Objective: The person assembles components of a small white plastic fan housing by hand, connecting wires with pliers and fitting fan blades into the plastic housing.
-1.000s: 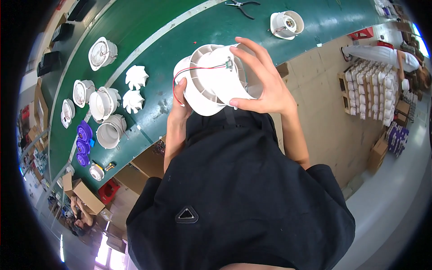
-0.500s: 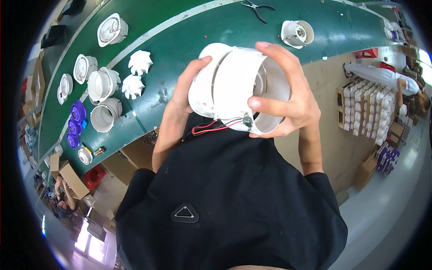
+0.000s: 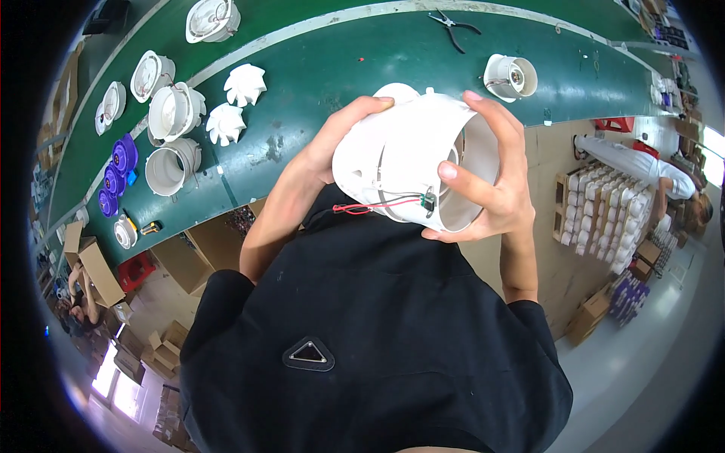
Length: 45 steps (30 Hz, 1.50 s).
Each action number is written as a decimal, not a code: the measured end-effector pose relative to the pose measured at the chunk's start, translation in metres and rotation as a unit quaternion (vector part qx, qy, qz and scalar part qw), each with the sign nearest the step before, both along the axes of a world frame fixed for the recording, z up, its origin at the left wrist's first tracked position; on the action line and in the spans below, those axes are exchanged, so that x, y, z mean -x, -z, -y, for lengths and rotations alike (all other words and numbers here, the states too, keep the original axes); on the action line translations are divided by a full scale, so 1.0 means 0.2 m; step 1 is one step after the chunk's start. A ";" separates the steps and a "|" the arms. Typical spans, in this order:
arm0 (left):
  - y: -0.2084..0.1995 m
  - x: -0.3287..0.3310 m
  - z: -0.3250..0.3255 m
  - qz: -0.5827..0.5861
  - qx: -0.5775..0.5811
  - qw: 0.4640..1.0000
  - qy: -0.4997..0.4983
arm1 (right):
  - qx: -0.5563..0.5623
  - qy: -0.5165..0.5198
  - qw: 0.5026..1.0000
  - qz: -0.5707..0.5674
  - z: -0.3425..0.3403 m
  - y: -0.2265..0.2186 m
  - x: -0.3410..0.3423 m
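Both my hands hold a white plastic fan housing (image 3: 400, 162), a short wide tube, just above my chest. My left hand (image 3: 332, 147) grips its left side. My right hand (image 3: 495, 181) wraps its open right end, thumb on the rim. Red and black wires (image 3: 370, 206) run along its underside to a small black connector. The housing lies on its side with the opening facing right.
A green workbench (image 3: 340, 68) carries white fan impellers (image 3: 234, 102), several white housings (image 3: 174, 113), another housing (image 3: 510, 77), black pliers (image 3: 453, 26) and purple parts (image 3: 117, 170). Cardboard boxes (image 3: 91, 268) stand below the bench. A person in white (image 3: 642, 162) bends over stacked goods at right.
I have turned the housing on its side and lowered it slightly toward my chest. The wires now hang on its underside, and the open end faces right.
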<state>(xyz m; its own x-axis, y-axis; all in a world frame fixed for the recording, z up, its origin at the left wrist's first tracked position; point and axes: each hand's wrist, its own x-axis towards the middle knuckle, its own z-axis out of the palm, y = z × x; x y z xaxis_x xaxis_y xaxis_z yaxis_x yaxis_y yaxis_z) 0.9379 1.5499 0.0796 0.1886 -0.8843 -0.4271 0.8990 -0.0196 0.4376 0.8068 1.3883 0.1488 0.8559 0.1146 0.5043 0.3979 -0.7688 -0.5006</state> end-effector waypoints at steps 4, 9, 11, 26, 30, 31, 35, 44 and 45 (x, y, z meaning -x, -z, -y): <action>0.00 0.00 0.00 0.006 0.000 1.000 0.014 | 0.009 0.010 1.000 -0.017 -0.02 -0.01 0.01; -0.01 0.00 0.00 0.007 0.000 1.000 0.009 | 0.016 0.014 1.000 -0.019 -0.03 0.01 0.03; -0.01 -0.01 0.00 0.015 0.003 1.000 0.009 | 0.006 0.024 1.000 -0.014 -0.03 0.02 0.03; -0.02 0.02 0.02 -0.003 -0.006 1.000 0.012 | 0.017 0.029 0.999 -0.032 -0.01 0.00 0.04; -0.01 0.01 0.02 0.015 0.001 1.000 0.025 | 0.012 0.028 0.999 -0.035 -0.02 0.00 0.04; -0.01 0.01 0.02 0.011 0.003 1.000 0.024 | 0.016 0.032 0.999 -0.035 -0.02 0.00 0.05; -0.01 0.02 0.03 0.001 -0.012 1.000 0.009 | 0.017 0.034 0.999 -0.038 -0.01 0.00 0.06; -0.01 0.03 0.03 -0.009 0.009 1.000 0.019 | 0.018 0.033 0.998 -0.043 -0.02 0.02 0.07; 0.00 0.02 0.03 -0.008 0.009 1.000 0.022 | 0.018 0.036 0.998 -0.042 -0.03 0.03 0.07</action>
